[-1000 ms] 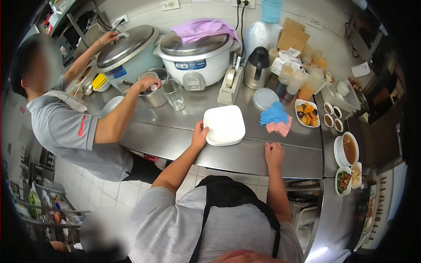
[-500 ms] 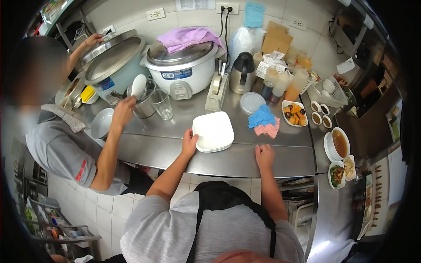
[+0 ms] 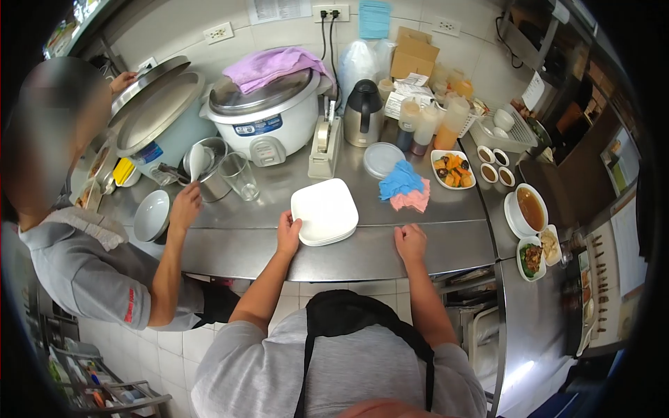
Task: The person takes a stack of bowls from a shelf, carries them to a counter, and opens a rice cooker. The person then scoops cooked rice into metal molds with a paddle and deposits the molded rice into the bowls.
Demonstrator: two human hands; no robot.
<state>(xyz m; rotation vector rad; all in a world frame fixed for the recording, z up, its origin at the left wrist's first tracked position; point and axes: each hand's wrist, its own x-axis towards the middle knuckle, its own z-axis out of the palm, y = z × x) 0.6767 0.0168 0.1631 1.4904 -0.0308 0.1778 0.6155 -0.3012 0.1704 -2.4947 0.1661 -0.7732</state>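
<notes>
A stack of square white plates (image 3: 325,209) lies on the steel counter in front of me. My left hand (image 3: 288,234) grips its left edge, thumb on the rim and fingers mostly hidden. To the right of the stack, my right hand (image 3: 410,244) rests on the counter's front part, curled in a fist with nothing visible in it. Beyond that hand lie a blue cloth (image 3: 403,180) and a pink cloth (image 3: 412,198), neither touched. A round clear lid (image 3: 384,160) sits just behind them.
At left a co-worker's hand (image 3: 186,207) holds a white rice paddle (image 3: 197,163) at a metal pot (image 3: 214,182); their other hand raises a cooker lid (image 3: 149,85). A glass (image 3: 239,177), tape dispenser (image 3: 325,150), thermos jug (image 3: 364,115) and food dish (image 3: 453,170) stand around.
The co-worker's hand has lowered, bringing the rice paddle down to the metal pot. My view has shifted slightly; both my hands keep their places by the plates and on the counter.
</notes>
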